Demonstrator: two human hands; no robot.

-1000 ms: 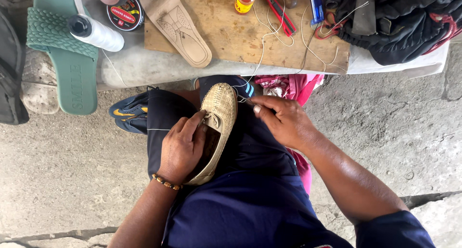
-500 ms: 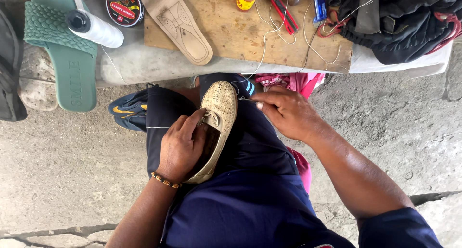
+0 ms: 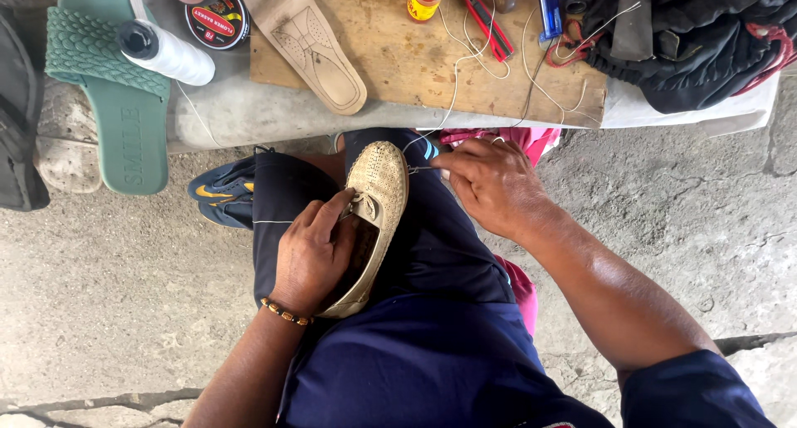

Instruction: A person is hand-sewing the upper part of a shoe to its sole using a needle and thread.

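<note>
Far left, green rubber slide sandal on the concrete ledge, white thread spool with black cap beside it; tan leather insole on the worn wooden board; left hand grips the beige perforated slip-on shoe on the lap, fingers curled into its opening; right hand pinches a thin needle or awl at the toe edge, white thread running up to the board; stitching looks underway at the toe; how much of the seam is done, cannot tell.
</note>
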